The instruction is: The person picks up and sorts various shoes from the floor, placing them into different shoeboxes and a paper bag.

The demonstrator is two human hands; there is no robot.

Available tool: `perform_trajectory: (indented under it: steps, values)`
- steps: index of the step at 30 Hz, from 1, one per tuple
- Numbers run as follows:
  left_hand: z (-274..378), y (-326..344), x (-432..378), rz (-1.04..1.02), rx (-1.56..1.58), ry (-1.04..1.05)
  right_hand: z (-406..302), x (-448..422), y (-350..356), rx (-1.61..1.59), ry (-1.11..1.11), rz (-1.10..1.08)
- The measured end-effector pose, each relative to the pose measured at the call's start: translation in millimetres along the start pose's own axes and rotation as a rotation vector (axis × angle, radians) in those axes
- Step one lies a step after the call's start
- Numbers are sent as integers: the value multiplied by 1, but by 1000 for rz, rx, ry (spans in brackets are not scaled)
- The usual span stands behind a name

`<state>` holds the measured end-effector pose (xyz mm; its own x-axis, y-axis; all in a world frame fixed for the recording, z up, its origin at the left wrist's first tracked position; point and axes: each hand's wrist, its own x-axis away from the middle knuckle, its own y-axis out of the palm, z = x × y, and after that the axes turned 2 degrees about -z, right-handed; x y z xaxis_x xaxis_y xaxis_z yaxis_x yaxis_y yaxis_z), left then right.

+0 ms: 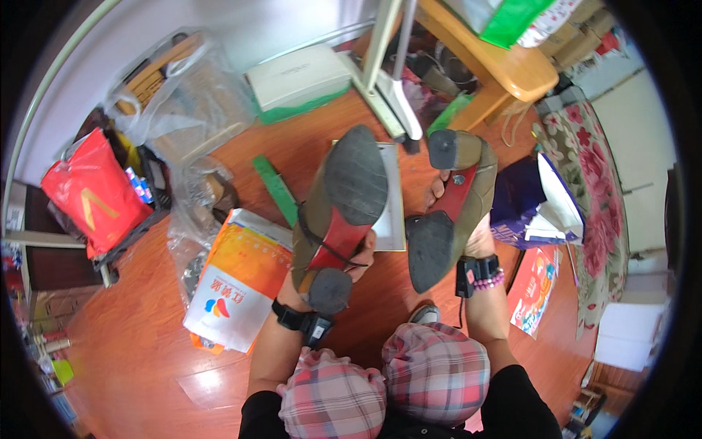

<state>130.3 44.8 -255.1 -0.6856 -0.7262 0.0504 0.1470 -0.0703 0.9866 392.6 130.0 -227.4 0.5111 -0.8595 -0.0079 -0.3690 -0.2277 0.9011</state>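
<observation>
A pair of olive-brown heeled shoes is held up with the soles facing me. My left hand [363, 258] grips the left shoe [343, 208] around its red shank, its toe pointing away and its heel towards me; a thin dark strap crosses the sole. My right hand [437, 192] is around the right shoe [458, 203], whose heel points away and toe towards me. Both hands are partly hidden by the shoes. Beneath and between them, an open shallow box [393, 219] lies on the wooden floor.
Left are an orange-and-white bag [241, 285], clear plastic bags [192, 115] and a red bag [98, 192]. Ahead stand a closed white box [299, 77], a metal rack foot [378, 110] and a wooden stool [510, 77]. A purple bag [515, 197] and floral mat [598, 208] lie right.
</observation>
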Motion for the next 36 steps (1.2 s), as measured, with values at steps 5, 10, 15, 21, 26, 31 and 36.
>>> perform_trajectory:
  steps: [5,10,15,21,26,31,36]
  values:
    - [13,-15,4,-277,-3,84,3,-12,-35,271,82,352]
    - [24,-8,24,-60,99,89,16,-25,-27,633,158,441]
    - [30,-76,48,613,-593,471,15,-40,-6,878,181,421]
    - [34,-28,36,867,-1064,375,17,-48,-1,1077,220,404]
    - [39,-5,27,891,-1075,377,19,-66,-22,1209,303,409]
    - [40,-13,31,938,-1204,367,31,-91,-39,1268,388,457]
    - [34,-7,23,916,-1308,420,48,-107,-89,1420,428,513]
